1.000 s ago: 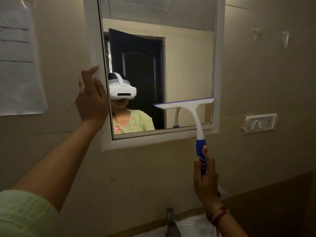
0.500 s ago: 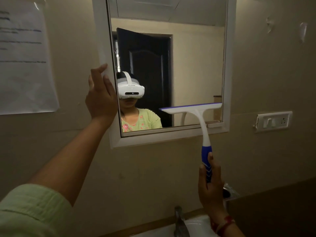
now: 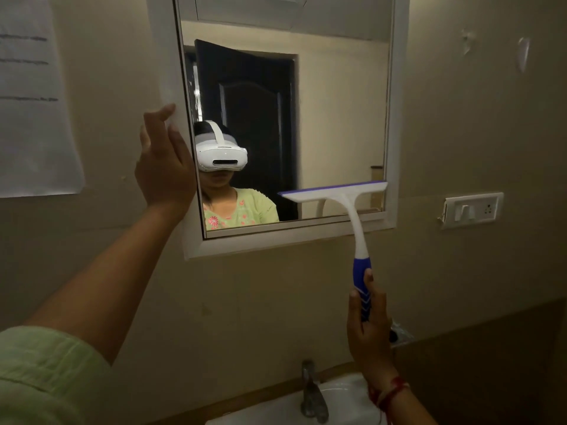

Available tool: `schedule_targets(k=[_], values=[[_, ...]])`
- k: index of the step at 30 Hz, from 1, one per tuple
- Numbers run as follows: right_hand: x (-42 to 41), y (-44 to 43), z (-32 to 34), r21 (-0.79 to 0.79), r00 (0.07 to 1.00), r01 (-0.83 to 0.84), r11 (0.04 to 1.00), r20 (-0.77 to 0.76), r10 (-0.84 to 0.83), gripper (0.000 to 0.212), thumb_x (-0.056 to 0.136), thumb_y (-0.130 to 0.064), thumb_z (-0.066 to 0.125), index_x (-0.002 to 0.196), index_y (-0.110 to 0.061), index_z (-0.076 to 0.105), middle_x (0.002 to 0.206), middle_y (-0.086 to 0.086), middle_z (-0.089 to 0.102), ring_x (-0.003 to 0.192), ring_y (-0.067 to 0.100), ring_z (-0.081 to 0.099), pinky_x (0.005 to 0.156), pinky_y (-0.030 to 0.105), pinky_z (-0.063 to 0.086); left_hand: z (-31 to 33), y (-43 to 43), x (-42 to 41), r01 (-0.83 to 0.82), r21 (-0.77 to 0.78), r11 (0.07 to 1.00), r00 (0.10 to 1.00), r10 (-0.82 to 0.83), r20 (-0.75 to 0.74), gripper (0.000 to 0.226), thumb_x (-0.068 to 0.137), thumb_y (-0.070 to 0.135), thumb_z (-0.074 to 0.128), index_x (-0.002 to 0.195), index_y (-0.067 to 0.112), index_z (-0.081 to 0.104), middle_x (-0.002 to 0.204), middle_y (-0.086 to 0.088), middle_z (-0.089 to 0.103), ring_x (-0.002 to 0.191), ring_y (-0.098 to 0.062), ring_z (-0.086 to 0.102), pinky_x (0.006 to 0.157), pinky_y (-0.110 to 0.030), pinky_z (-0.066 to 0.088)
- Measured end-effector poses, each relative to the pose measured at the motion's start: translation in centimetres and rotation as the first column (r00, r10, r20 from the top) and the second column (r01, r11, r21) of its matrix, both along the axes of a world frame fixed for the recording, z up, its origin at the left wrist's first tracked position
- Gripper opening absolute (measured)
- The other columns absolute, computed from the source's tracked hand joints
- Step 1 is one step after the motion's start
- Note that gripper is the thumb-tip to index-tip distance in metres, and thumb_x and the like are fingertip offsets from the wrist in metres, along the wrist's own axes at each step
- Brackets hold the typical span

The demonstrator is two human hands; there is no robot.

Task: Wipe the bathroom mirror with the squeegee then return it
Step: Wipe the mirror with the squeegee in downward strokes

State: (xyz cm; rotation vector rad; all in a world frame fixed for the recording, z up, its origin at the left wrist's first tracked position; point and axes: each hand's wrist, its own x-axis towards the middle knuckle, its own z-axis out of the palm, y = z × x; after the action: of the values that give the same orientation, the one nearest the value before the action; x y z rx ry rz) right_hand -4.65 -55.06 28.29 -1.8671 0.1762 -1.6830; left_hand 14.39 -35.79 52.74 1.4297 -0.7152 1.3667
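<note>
Grip: right hand (image 3: 368, 332), lower right of the frame, fingers wrapped tight round the blue end of the squeegee (image 3: 352, 210) handle. Left hand (image 3: 164, 167), left of centre, fingers spread and holding nothing, resting against the left side of the mirror frame (image 3: 167, 72).

Squeegee: one. White neck rising from the blue handle; blade level, low on the right part of the mirror (image 3: 337, 118), its right tip close to the inner edge of the frame. Whether the rubber edge presses the glass cannot be told.

Mirror: one, white-framed, upper centre. Reflection of the person in a green top and white headset, and a dark door behind.

Beyond the grip: one tap (image 3: 310, 391) and one white basin (image 3: 337, 403), bottom centre; one switch plate (image 3: 472, 210), right of the mirror; one paper sheet (image 3: 33, 102), upper left; one red thread on the right wrist (image 3: 389, 391).

Hazards, as judged:
- The hold sits at the far end of a long handle, so the blade may tilt and leave streaks or skip.
- The blade tip may knock the right side of the frame on a sideways stroke.
- The stroke is near the bottom edge; run-off could drip onto the lower ledge and wall.
- A loosened hold would drop the squeegee onto the tap or basin.
</note>
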Motion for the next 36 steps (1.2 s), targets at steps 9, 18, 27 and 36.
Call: schedule_targets(k=[9,18,27,36], values=[[-0.4,0.2,0.2,0.055,1.000,-0.027,0.998,0.001,0.027,0.044,0.092,-0.032,0.044,0.132,-0.043,0.029,0.084,-0.006,0.053,0.062,0.004,0.055,0.051,0.014,0.048,0.1,0.0,-0.3,0.002,0.005,1.000,1.000,-0.002,0.003,0.034,0.100,0.022,0.029,0.125,0.007,0.045,0.126,-0.007,0.055,0.093,-0.022,0.057,0.067,-0.024,0.036],[-0.4,0.5,-1.8,0.053,1.000,-0.025,0.998,0.018,0.024,0.050,0.090,-0.028,0.045,0.129,-0.054,0.029,0.092,-0.005,0.055,0.066,0.004,0.056,0.054,0.018,0.051,0.0,0.0,-0.4,-0.010,0.006,1.000,1.000,0.010,0.014,0.034,0.100,0.021,0.028,0.125,0.006,0.045,0.126,-0.006,0.054,0.095,-0.020,0.055,0.068,-0.022,0.034],[-0.1,0.5,0.3,0.083,0.999,-0.044,0.996,0.012,0.043,0.045,0.093,-0.022,0.044,0.134,-0.033,0.029,0.104,-0.033,0.050,0.069,-0.002,0.055,0.055,0.011,0.048,0.2,0.1,-0.5,-0.002,-0.003,1.000,1.000,0.002,0.004,0.036,0.100,0.025,0.028,0.125,0.007,0.046,0.124,-0.006,0.055,0.096,-0.019,0.055,0.069,-0.021,0.035],[-1.3,0.9,-2.3,0.083,0.998,-0.053,0.995,0.026,0.051,0.047,0.089,-0.058,0.037,0.133,-0.040,0.030,0.094,-0.006,0.054,0.070,-0.002,0.057,0.057,0.006,0.045,0.0,-0.1,-0.5,-0.012,0.004,1.000,1.000,0.012,0.014,0.035,0.100,0.022,0.027,0.125,0.005,0.045,0.125,-0.008,0.055,0.087,-0.012,0.057,0.066,-0.015,0.033]])
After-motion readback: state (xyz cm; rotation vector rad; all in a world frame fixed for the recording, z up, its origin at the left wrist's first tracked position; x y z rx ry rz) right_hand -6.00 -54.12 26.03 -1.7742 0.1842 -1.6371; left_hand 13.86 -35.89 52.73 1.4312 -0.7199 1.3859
